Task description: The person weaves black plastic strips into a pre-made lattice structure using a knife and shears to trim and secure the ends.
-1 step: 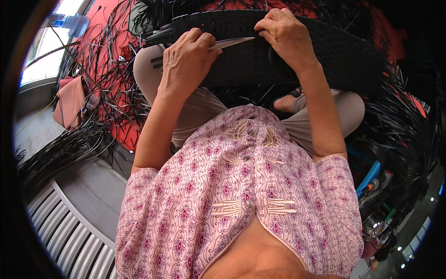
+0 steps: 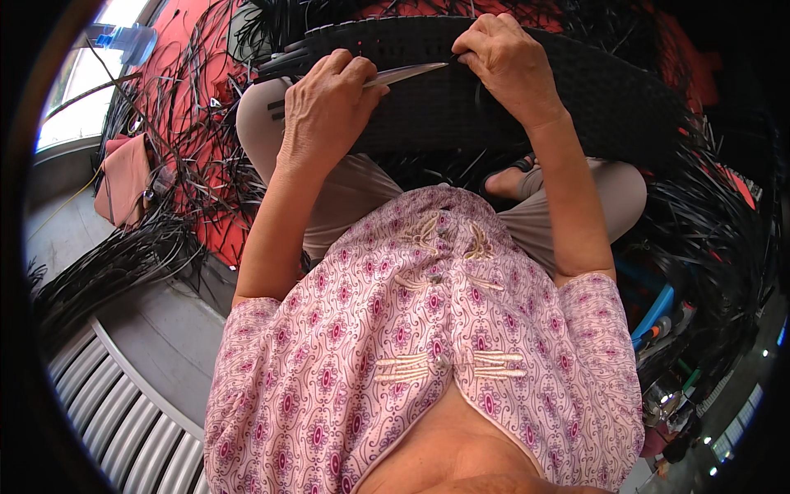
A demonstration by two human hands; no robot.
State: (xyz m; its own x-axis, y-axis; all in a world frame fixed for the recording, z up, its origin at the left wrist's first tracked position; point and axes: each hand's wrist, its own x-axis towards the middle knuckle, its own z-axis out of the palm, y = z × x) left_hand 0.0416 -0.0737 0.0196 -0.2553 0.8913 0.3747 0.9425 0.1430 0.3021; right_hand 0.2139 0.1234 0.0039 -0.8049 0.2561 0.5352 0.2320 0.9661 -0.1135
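Observation:
Across my lap lies a black woven piece (image 2: 592,99), its far edge running past both hands. My left hand (image 2: 327,109) is closed round a tapered, pointed metal blade (image 2: 409,73); its grip is hidden in the palm. The blade's tip points right, toward my right hand (image 2: 508,76), and stops a little short of it. Thumb and fingers of that right hand are pinched together above the weave, on what looks like a thin black strip (image 2: 455,57). The dark material makes the strip hard to follow.
Loose black strips (image 2: 202,140) lie tangled on the red floor covering, with more bundled (image 2: 115,259) at left. A salmon-coloured cloth item (image 2: 125,185), a clear blue bottle (image 2: 132,41) and a slatted metal rack (image 2: 123,403) are also at left. A blue-edged object (image 2: 652,317) stands at right.
My left hand and the blade have shifted very slightly left and up. The right hand keeps its place.

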